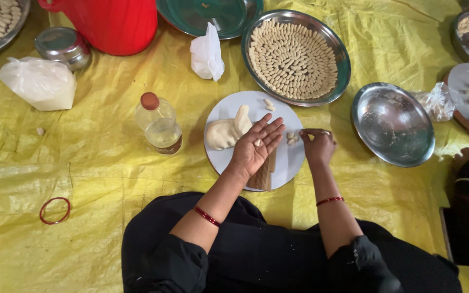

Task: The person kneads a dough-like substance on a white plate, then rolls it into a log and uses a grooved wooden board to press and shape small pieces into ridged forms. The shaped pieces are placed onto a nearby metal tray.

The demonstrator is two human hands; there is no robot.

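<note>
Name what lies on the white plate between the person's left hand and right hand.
In the head view, a few small shaped dough pieces lie on the white plate between the left hand and right hand.

A bright yellow crinkled plastic sheet [109, 168] is covering the whole ground. At the centre a round white plate [291, 157] is showing a pale cream lump of dough [225, 132] and a tan ribbed wooden board [264, 174]. At twelve o'clock a shiny silver steel tray [344, 59] is carrying cream shaped pieces [293, 58] set in ringed rows. At eleven o'clock a glossy red plastic jug [112, 24] is standing; at nine o'clock a clear bottle with a rust-brown cap [159, 123] is holding pale yellowish liquid. At three o'clock an empty mirror-grey steel bowl [393, 123] is gleaming. At eight o'clock a thin red bangle [55, 210] is lying. Both wrists are wearing red bangles against black sleeves.
</note>
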